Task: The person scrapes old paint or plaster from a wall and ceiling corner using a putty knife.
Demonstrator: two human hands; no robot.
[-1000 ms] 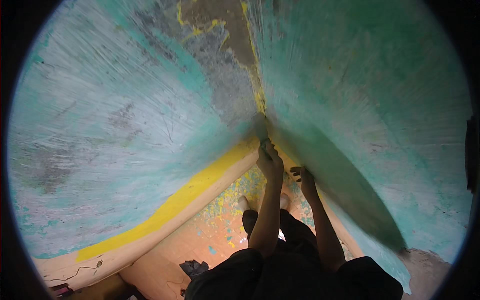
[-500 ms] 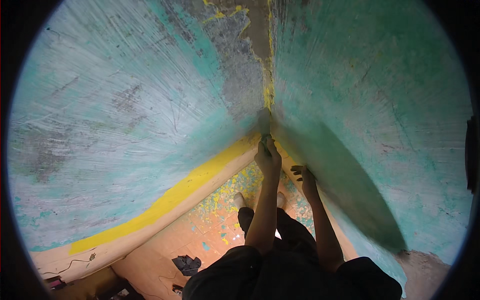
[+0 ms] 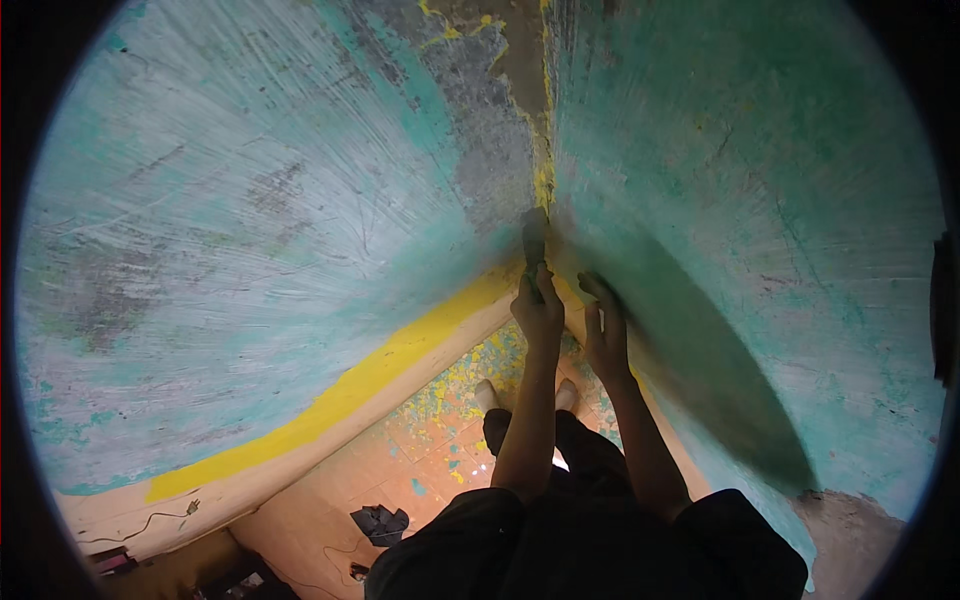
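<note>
My left hand (image 3: 538,312) is closed around the handle of a scraper (image 3: 534,235). Its wide, dark blade points up into the corner where two walls meet, close to a strip of yellow paint (image 3: 543,185). Whether the blade's edge touches the wall is hard to make out. To the right, my right hand (image 3: 605,340) is raised beside the right wall (image 3: 720,280), fingers stretched and apart, with nothing in it. Worn turquoise and whitish paint covers the left wall (image 3: 230,250), and bare grey plaster (image 3: 490,130) shows next to the corner.
A yellow band (image 3: 370,365) runs low along the left wall above a pale ledge. Paint chips (image 3: 450,400) lie scattered on the tiled floor around my feet. A crumpled black item (image 3: 380,524) and a thin cable lie farther left; a plug (image 3: 192,507) rests by the ledge.
My right hand has risen along the right wall, nearer to the scraper, its fingers now pointing up. The scraper's blade has shifted slightly and looks darker and narrower.
</note>
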